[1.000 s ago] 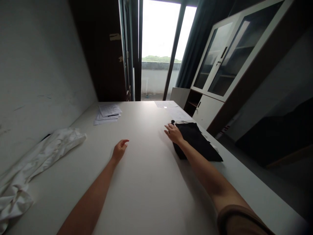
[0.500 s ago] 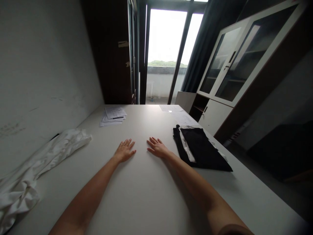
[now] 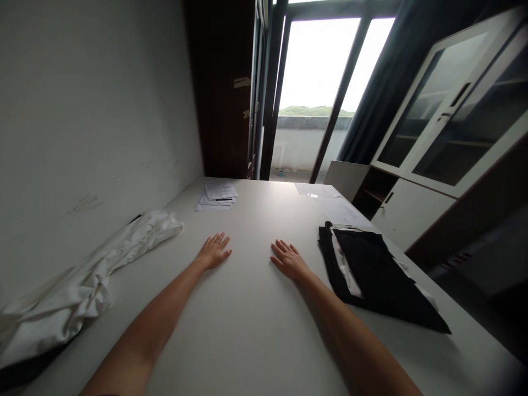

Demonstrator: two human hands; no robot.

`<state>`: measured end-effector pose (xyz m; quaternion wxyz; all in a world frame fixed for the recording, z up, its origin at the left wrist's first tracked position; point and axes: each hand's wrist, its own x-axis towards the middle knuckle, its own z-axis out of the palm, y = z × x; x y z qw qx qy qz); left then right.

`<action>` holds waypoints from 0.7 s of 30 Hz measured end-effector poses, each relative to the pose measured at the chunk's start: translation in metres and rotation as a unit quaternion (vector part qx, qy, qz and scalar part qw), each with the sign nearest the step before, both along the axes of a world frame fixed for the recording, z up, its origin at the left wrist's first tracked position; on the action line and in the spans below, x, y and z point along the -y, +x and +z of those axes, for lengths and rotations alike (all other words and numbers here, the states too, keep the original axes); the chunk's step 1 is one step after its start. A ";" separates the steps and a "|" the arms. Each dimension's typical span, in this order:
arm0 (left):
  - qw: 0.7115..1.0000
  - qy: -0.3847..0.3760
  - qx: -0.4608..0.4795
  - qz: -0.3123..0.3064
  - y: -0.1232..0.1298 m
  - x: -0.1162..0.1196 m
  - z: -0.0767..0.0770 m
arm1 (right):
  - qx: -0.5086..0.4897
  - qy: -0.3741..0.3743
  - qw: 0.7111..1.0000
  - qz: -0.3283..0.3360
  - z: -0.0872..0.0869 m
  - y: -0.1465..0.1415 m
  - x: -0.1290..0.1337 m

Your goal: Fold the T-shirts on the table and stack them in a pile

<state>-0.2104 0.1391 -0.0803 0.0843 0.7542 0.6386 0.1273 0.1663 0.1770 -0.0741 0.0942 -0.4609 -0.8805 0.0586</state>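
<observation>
My left hand (image 3: 213, 252) rests palm down on the white table (image 3: 243, 319), its fingers spread and nothing in them. To its right, my right hand (image 3: 290, 259) also lies on the tabletop with fingers stretched out, holding nothing. Beside the right hand is a stack of folded black and white cloth (image 3: 375, 269), apart from the fingers. A crumpled white cloth (image 3: 103, 269) lies along the wall to the left of my left hand, with something dark under its near end.
A small pile of papers (image 3: 216, 195) sits at the table's far left, and more sheets (image 3: 342, 209) lie at the far right. The wall (image 3: 99, 110) borders the left side. White cabinets (image 3: 416, 212) stand at the right, and glass doors (image 3: 315, 71) beyond the table.
The view has turned to the left, so the room and cloths appear farther right. My hands are slightly farther apart, both still flat on the table.
</observation>
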 end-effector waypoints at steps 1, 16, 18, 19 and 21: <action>1.000 0.000 -0.002 0.011 -0.010 0.003 0.000 | -0.004 0.003 1.000 -0.001 -0.001 0.000 -0.001; 0.950 0.213 -0.077 0.217 -0.106 0.068 0.035 | -0.127 0.059 0.984 0.112 0.021 -0.019 0.022; 0.924 0.193 -0.116 0.310 -0.139 0.084 0.041 | -0.122 0.068 0.984 0.114 0.019 -0.021 0.021; 0.915 0.165 -0.132 0.343 -0.156 0.092 0.043 | -0.119 0.071 0.984 0.114 0.018 -0.021 0.020; 0.906 0.100 -0.158 0.379 -0.186 0.104 0.046 | -0.114 0.072 0.984 0.114 0.017 -0.022 0.019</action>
